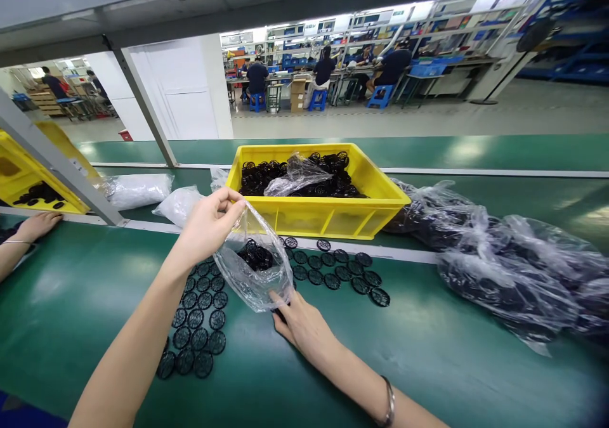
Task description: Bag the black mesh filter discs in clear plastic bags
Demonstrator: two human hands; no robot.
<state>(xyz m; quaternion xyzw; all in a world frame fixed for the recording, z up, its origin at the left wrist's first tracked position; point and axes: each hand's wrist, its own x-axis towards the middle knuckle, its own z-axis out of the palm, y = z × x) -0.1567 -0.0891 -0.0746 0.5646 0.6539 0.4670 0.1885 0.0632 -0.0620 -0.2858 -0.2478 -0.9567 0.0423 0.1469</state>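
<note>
Fingers (pixel 233 214) of the left hand (pixel 204 226) are clamped on the rim of a clear bag (pixel 246 290) holding black pieces (pixel 257 255) over the bench (pixel 419 345), before a yellow bin (pixel 314 217), while the right hand (pixel 307 326) touches the bag's near edge, its fingers' grip unclear.

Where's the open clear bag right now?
In the head view, the open clear bag is left of centre, held by the left hand, in front of the central yellow bin.

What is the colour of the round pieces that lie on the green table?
The round pieces are black; it shows best in the head view.
</note>
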